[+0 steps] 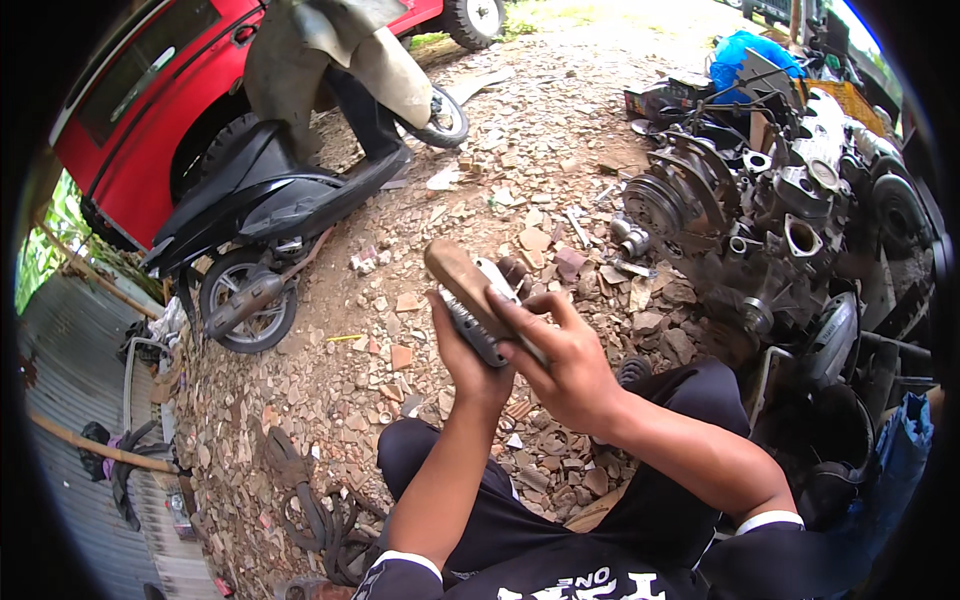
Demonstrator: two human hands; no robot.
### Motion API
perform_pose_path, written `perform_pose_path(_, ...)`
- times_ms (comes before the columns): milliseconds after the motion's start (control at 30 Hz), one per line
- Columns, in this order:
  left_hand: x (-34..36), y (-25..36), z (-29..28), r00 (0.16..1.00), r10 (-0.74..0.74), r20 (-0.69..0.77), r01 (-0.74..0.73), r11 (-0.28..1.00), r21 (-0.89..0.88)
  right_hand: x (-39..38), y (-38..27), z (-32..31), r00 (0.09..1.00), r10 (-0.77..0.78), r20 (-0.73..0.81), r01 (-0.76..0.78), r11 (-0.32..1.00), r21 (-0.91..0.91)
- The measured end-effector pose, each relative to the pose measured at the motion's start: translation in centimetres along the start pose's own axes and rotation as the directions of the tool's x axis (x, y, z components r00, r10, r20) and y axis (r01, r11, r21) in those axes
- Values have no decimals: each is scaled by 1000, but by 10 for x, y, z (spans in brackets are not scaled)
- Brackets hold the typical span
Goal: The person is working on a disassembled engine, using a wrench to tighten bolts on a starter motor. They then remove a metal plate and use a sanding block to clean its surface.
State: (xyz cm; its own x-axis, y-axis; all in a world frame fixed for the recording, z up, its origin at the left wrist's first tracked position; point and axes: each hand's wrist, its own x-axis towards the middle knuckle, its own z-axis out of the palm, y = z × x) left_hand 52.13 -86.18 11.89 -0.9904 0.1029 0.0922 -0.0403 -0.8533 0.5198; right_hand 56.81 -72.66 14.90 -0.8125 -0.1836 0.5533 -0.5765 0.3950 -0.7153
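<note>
My left hand (465, 365) cups a silver-and-dark metal part (491, 271) from below, in front of me at the middle of the view. Over it, my right hand (565, 355) grips a wooden-backed brush (455, 274) at an angle, its grey bristles against the part. My fingers and the brush cover much of the part, so its shape is hard to tell. Both forearms reach up from the lower edge, above my bent legs.
Broken-tile rubble (390, 330) covers the ground. A heap of engine parts (790, 230) is close on the right. A scooter (280, 200) and red vehicle (140, 110) stand at upper left. Cables or hoses (305, 500) lie lower left, beside corrugated sheeting (80, 360).
</note>
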Motion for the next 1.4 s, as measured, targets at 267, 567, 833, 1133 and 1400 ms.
perform_pose_path(267,-3,-18,5,971,221,89,-238,883,404,9,20,-6,985,152,-79,-147,987,71)
perform_pose_path(567,-14,-14,21,998,-18,-56,30,973,228,26,28,-16,979,139,-152,-136,990,35)
perform_pose_path(833,8,10,8,1000,-13,-17,13,1000,-2,-7,20,-16,989,111,93,-112,994,7)
perform_pose_path(1133,15,9,5,998,23,-52,-22,999,31,-15,30,-18,993,-15,113,15,1000,-1)
perform_pose_path(1400,16,-7,-1,986,40,-163,-25,996,89,-3,45,-18,971,238,-25,-239,967,-86)
